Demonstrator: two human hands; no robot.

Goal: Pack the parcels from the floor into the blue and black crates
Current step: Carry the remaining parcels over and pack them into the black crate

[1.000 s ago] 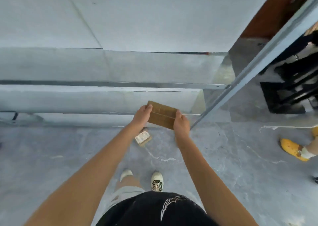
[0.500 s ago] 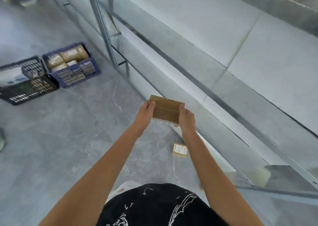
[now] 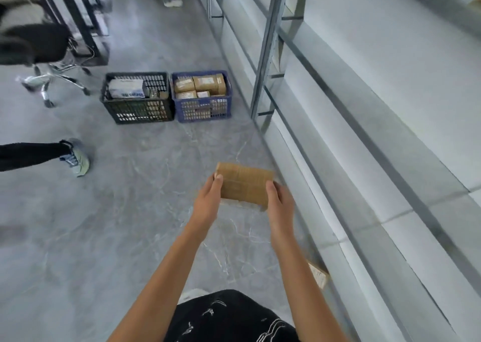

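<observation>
Matt brown cardboard parcel, perforated plastic blue crate and black crate, glossy marbled grey floor, metal shelving.

Grey marble floor, metal shelving, office chair

A single head-worn wide-angle camera is looking forward and steeply down from standing height. The wearer's own forearms are reaching up from the bottom edge toward the frame's centre, close to the lens. The floor is filling the left, and shelving is slanting across the right.
</observation>
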